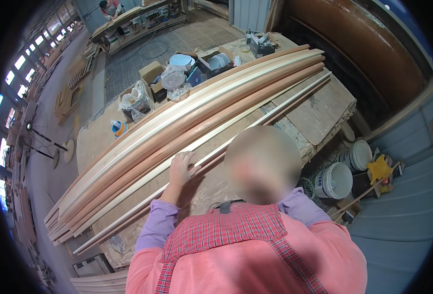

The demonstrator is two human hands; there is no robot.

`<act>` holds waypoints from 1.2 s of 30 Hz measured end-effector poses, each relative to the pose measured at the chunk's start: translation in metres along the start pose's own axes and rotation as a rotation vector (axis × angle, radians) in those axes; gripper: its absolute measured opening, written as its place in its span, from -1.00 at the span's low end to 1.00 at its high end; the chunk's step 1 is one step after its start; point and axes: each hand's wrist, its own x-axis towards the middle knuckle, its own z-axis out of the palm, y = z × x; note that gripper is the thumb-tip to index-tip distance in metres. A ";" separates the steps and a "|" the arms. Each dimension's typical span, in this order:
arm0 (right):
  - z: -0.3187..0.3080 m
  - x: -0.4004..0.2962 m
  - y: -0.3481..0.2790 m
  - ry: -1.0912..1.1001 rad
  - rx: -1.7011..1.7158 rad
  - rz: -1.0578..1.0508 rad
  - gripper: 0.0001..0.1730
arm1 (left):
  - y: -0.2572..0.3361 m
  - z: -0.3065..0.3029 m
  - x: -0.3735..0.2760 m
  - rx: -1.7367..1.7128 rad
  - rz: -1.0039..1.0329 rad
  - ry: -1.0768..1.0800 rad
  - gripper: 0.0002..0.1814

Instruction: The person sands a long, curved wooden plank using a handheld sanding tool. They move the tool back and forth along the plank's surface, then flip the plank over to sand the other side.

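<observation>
My left hand (181, 167) lies over the wooden strips, its fingers at a pale strip (216, 136) and its thumb apart from them, by the nearest strip. That nearest long strip (128, 212) has a white top face and a reddish-brown side, and runs diagonally across the worktable (211, 189). Beyond the pale strip lies a bundle of long reddish and pale wood mouldings (172, 126), side by side. My right hand is out of view; a blurred round area covers the place past the purple right sleeve (303, 205).
Along the table's far side stand a bag-lined box (137, 103), an open carton (154, 75), lidded tubs (174, 77) and a tape roll (119, 128). White buckets (332, 180) stand on the floor at right. Another person (110, 9) works at a far bench.
</observation>
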 end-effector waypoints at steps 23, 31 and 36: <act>0.035 0.023 0.038 0.062 0.154 0.318 -0.28 | -0.081 -0.028 -0.097 0.264 -0.120 -0.211 -0.37; 0.028 0.026 0.025 0.015 0.123 0.392 -0.28 | -0.080 -0.040 -0.104 0.265 -0.154 -0.229 -0.40; 0.032 0.025 0.027 0.040 0.118 0.363 -0.28 | -0.088 -0.058 -0.078 0.073 0.013 -0.046 -0.38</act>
